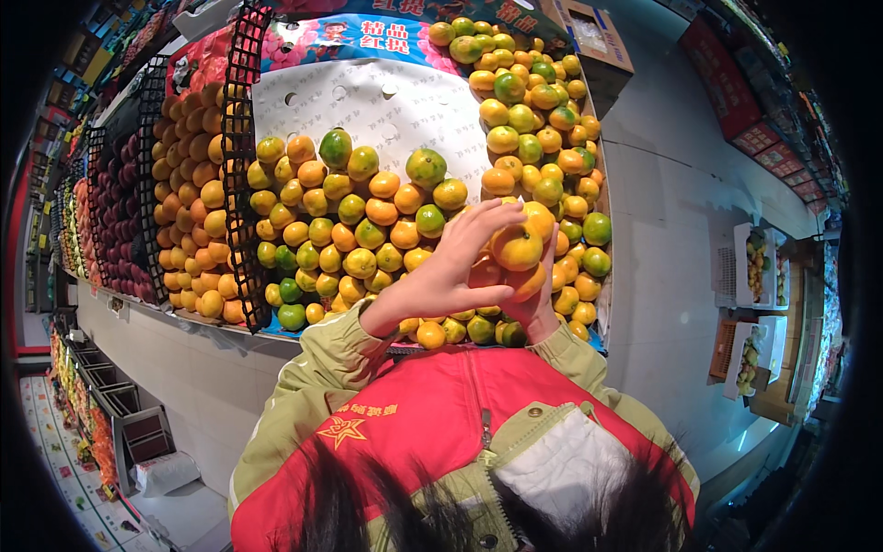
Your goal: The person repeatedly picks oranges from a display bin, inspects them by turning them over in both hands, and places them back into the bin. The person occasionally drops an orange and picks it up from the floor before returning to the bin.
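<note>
Between my two hands is a cluster of several orange mandarins (517, 247), held just above the fruit display. My left hand (459, 265) lies along the cluster's left side, its fingers reaching over the far side and its thumb across the near side. Cupped under and along the right side is my right hand (540, 297), partly hidden by the fruit. Green and orange mandarins (362, 224) lie in rows to the left of my hands. More mandarins (524, 138) are piled along the right side, beyond my hands. A white printed sheet (359, 96) shows behind the rows.
A black mesh divider (238, 165) separates the mandarins from larger orange citrus fruit (196, 200) on the left. Dark red fruit (124, 214) lies farther left. An open cardboard box (600, 41) stands at the far right corner. White crates of fruit (755, 269) stand across the tiled aisle (662, 221).
</note>
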Available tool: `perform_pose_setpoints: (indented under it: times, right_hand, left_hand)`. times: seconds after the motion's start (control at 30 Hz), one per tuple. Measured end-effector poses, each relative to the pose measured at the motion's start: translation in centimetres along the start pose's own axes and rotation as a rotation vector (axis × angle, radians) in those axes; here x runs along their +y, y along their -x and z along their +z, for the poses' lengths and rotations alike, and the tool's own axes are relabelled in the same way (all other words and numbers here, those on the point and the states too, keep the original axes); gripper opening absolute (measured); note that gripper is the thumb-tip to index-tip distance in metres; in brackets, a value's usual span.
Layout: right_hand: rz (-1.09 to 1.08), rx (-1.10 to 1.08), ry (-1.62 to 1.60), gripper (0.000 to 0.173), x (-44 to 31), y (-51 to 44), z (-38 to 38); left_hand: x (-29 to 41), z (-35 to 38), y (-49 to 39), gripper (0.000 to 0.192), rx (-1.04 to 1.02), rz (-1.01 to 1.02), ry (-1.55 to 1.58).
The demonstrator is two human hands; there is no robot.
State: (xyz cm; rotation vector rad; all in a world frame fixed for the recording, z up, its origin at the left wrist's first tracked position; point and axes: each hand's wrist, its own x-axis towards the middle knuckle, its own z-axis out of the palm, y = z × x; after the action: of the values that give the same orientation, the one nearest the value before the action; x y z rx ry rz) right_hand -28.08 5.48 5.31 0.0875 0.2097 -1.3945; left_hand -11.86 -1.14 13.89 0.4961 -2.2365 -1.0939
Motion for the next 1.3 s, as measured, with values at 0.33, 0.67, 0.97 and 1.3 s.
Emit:
perform_pose_setpoints:
  times: [0.33,0.67,0.97,1.3]
  right_hand:
    - [0.167,0.027,-0.040,0.094,0.3,1.1,2.4]
    - [0.218,-0.058,-0.041,0.092,0.4,1.4,2.6]
    - [0.152,-0.258,-0.154,0.081,0.3,1.7,1.0]
    - [0.141,-0.339,-0.253,0.080,-1.2,1.9,-1.0]
  left_hand:
    - [0.0,-0.4,-0.6,0.054,0.119,-0.006,0.026]
    - [0.7,-0.4,-0.3,0.051,0.227,-0.057,-0.007]
    - [0.4,-1.2,0.1,0.058,-0.037,-0.011,0.136]
    - [-19.2,-2.4,-18.7,0.050,-0.016,-0.052,-0.483]
